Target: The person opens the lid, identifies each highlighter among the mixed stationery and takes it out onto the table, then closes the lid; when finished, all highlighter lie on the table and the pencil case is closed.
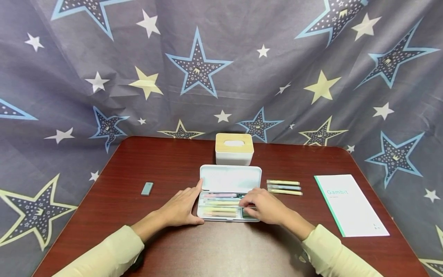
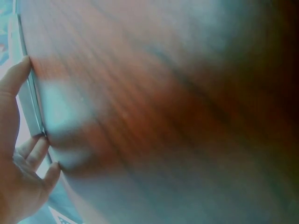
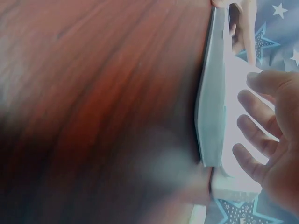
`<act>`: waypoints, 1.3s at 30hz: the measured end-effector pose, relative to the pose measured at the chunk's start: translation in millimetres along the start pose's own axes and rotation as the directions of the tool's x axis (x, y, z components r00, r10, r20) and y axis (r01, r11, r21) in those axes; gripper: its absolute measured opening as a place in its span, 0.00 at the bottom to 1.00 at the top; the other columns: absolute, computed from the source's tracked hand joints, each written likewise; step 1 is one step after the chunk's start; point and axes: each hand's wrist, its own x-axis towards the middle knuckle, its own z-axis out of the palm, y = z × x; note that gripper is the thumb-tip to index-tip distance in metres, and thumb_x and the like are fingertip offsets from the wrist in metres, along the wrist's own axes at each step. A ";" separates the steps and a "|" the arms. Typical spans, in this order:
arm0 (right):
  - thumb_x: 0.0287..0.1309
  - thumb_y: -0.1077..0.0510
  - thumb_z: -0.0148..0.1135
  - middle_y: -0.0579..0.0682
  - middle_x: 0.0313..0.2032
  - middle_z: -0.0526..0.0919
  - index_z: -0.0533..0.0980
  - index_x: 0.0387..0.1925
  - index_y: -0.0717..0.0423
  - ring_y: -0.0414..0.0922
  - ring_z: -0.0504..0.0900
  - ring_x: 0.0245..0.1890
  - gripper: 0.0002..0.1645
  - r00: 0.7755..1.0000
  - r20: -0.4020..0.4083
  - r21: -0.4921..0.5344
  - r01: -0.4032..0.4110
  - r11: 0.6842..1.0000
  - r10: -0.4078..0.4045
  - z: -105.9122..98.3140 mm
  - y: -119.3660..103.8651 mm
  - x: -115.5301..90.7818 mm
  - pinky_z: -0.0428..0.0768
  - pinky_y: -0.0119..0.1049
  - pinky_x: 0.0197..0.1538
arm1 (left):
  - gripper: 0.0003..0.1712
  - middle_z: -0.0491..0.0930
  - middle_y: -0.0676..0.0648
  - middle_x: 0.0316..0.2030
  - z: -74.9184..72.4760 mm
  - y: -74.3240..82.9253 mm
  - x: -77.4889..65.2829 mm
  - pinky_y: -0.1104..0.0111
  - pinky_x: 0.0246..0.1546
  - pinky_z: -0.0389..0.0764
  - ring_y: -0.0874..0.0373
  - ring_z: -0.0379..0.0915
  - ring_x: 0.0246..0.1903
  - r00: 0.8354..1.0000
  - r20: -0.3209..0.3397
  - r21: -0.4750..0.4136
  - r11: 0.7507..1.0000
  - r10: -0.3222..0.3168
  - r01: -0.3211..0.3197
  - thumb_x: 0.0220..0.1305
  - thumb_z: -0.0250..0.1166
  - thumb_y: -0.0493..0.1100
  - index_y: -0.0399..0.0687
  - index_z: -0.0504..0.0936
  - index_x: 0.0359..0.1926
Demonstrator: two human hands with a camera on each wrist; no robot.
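Note:
A white pencil case (image 1: 230,178) lies with its lid raised at the middle of the table. Several pens (image 1: 221,204) in pink and pale yellow fill its left and middle parts, and a dark green item (image 1: 246,213) shows at the front right. My left hand (image 1: 181,206) spans the case's left end, thumb at the front corner and index finger up by the lid. Over the right end is my right hand (image 1: 266,206), fingers loosely bent above the contents. In the right wrist view, nothing shows between the right hand's (image 3: 275,126) thumb and fingers.
Three pens (image 1: 283,187) lie right of the case. Behind it stands a tissue box (image 1: 234,157) with a wooden top. A white notebook (image 1: 353,206) with a green spine lies far right, a small grey-blue block (image 1: 147,188) at left. A starry curtain (image 1: 225,104) hangs behind the table.

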 end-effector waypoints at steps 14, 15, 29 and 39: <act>0.60 0.55 0.70 0.39 0.41 0.89 0.86 0.45 0.47 0.39 0.83 0.45 0.11 0.997 0.078 -0.044 0.034 0.998 -0.031 15.7 -11.3 7.2 0.77 0.42 0.55 | 0.76 0.73 0.41 0.68 0.4 0.0 0.3 0.51 0.55 0.76 0.51 0.73 0.59 1.000 -0.003 0.002 1.000 0.008 -0.008 0.48 0.78 0.65 0.36 0.41 0.81; 0.60 0.55 0.70 0.39 0.41 0.89 0.86 0.45 0.46 0.39 0.83 0.45 0.11 0.996 0.089 -0.054 0.027 0.998 -0.022 15.7 -12.1 7.3 0.77 0.42 0.56 | 0.76 0.73 0.41 0.68 0.3 0.2 0.3 0.51 0.55 0.76 0.50 0.73 0.59 1.000 -0.004 0.002 1.000 0.008 -0.008 0.48 0.78 0.65 0.36 0.41 0.81; 0.58 0.54 0.72 0.35 0.36 0.89 0.87 0.40 0.44 0.39 0.80 0.39 0.08 0.996 0.067 -0.118 -0.042 0.992 0.050 16.9 -26.7 10.4 0.76 0.42 0.46 | 0.76 0.71 0.41 0.70 1.5 -0.5 0.0 0.51 0.55 0.75 0.50 0.73 0.59 1.000 -0.010 0.004 1.000 0.011 -0.011 0.47 0.78 0.65 0.37 0.41 0.81; 0.53 0.54 0.74 0.35 0.29 0.88 0.86 0.37 0.43 0.41 0.78 0.36 0.07 0.997 0.041 -0.169 -0.057 0.984 0.064 19.4 -34.4 12.1 0.73 0.38 0.39 | 0.76 0.72 0.41 0.69 1.7 -0.9 0.4 0.51 0.55 0.75 0.50 0.73 0.59 1.000 -0.006 0.006 1.000 0.006 -0.006 0.47 0.78 0.65 0.36 0.41 0.81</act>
